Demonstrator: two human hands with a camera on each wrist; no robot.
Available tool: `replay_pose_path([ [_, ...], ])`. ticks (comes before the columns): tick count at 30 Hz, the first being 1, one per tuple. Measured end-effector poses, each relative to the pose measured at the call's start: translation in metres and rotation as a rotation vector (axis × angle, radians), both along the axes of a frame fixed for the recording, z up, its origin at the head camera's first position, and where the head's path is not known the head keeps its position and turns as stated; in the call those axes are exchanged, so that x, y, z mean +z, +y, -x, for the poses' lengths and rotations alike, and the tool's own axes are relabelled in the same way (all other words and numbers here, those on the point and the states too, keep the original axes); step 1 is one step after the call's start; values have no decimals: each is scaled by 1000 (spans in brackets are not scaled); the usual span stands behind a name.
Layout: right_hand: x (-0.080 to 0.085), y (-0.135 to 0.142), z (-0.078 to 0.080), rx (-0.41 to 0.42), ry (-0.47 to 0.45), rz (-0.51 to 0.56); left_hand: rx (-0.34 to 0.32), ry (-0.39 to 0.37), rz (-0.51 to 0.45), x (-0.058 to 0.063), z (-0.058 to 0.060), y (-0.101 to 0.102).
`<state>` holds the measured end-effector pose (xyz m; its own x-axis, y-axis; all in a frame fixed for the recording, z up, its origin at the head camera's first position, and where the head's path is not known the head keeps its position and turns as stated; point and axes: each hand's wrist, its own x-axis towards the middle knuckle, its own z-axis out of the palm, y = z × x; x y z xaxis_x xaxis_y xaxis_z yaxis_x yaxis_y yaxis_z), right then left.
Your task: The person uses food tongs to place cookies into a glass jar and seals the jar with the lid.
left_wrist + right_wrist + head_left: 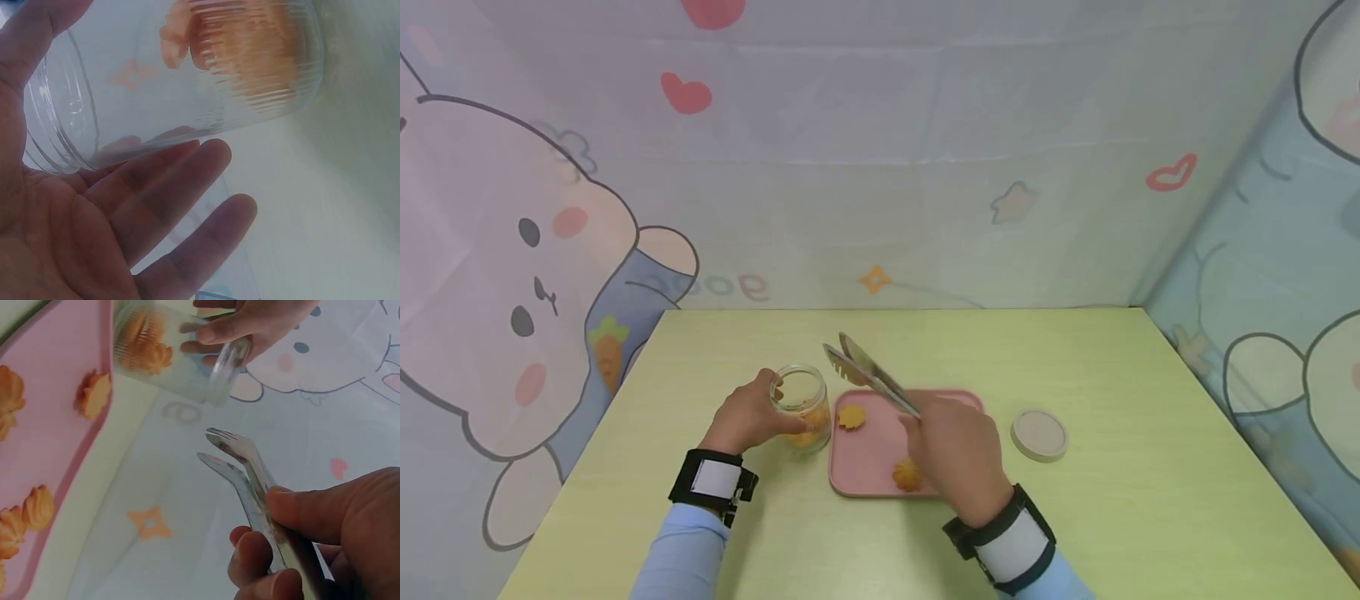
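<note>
Step in hand: handling cookies with tongs, by the look of it, between tray and jar; a still cannot tell the direction.
Left grip (752,417): curved round the jar, thumb on the near side, fingers beyond.
Right grip (961,446): clenched on the tongs (901,402); their tips stand apart, nothing between them, raised past the tray's far left part.
Jar (812,400): just left of the tray, lidless, roughly upright; clear, glass-like, round, with a threaded neck and a ribbed lower wall, cookies in the bottom.
Tray cookies (851,417): one far left, one near the middle of the near edge; the right wrist view shows more. Golden, matt, ridged like piped dough, probably crumbly.
Tray (868,467): pink, smooth, rounded corners, low raised rim.
Tongs' make: shiny metal, slim arms, one tip slotted into tines.
Lid (1039,435): pale flat disc on the table (1112,500), right of the tray.
Next move: probably calls for a steady jar, tips squarely about one cookie, and a light squeeze.
</note>
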<state>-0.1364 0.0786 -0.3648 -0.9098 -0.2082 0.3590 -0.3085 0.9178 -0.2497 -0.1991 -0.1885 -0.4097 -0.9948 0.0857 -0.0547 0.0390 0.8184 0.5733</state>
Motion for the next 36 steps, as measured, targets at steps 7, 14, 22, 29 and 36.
replay_pose_path([
  [7, -20, 8, 1, -45, -178, -81, 0, 0, 3, 0, 0, 0],
  [14, -35, 7, 4, -27, -276, -85, -11, 22, 2, -1, 1, 0],
  [22, -44, 4, 5, -55, -374, -68, -5, 20, 6, 0, 1, 1],
  [29, -48, 5, 7, -59, -350, -88, -4, 14, 7, 0, 0, 1],
  [36, -45, 11, 7, -57, -275, -82, 2, 11, 7, 0, 0, 1],
])
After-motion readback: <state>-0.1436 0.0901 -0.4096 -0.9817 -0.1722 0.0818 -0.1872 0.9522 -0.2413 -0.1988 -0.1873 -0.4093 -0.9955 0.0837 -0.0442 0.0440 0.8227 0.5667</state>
